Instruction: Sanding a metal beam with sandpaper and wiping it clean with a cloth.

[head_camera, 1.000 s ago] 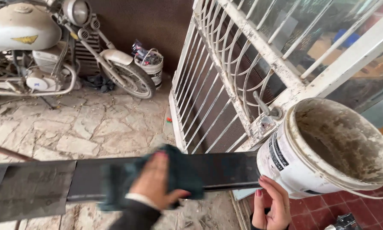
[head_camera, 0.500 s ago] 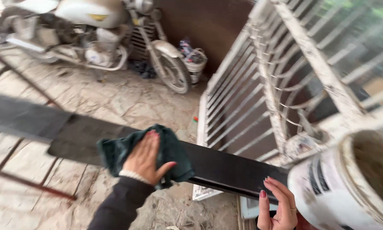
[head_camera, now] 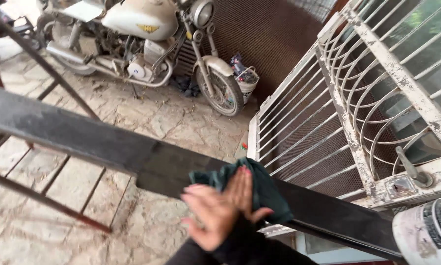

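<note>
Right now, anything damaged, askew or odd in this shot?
Yes. The white metal gate is worn: paint flaked, rust along its bars and around the latch plate. The motorcycle is coated in dust. The black beam has a dull grey left stretch and a darker one where the left hand presses the green cloth.

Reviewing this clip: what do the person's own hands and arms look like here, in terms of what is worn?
One hand shows, blurred, bare and ungloved, with pinkish-red painted nails. A dark, close-fitting long sleeve covers the arm to the wrist. No rings or watch can be made out. The other hand is out of view.
</note>
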